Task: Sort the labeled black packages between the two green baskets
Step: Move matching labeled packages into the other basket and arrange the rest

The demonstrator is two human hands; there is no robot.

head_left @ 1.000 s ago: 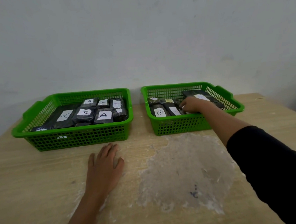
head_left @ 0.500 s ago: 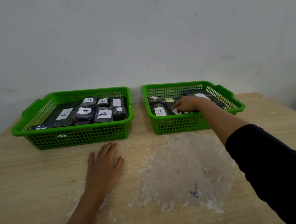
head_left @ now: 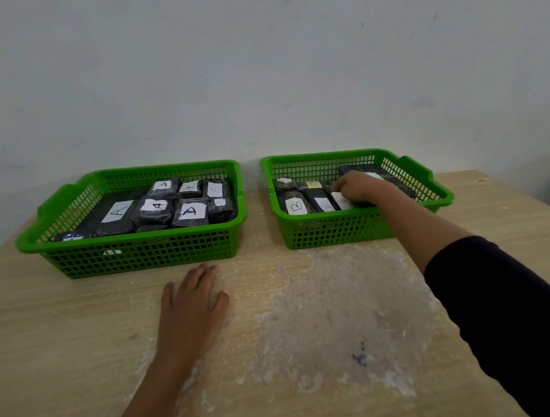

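Observation:
Two green baskets stand side by side at the back of the table. The left basket (head_left: 75,251) holds several black packages (head_left: 189,211) with white labels marked A. In the right basket (head_left: 333,230) lie several black packages, one marked B (head_left: 295,206). My right hand (head_left: 358,187) reaches into the right basket from the right, its fingers curled down over a black package (head_left: 363,203) near the basket's middle. The label of that package is mostly hidden by the hand. My left hand (head_left: 189,308) lies flat on the table in front of the left basket.
The wooden table (head_left: 48,338) has a large pale worn patch (head_left: 340,317) in front of the right basket. A plain grey wall rises directly behind both baskets. The table's right edge runs close past the right basket.
My right hand stretched its fingers leftward over the packages half a second ago, then drew back and curled. The left hand has stayed put.

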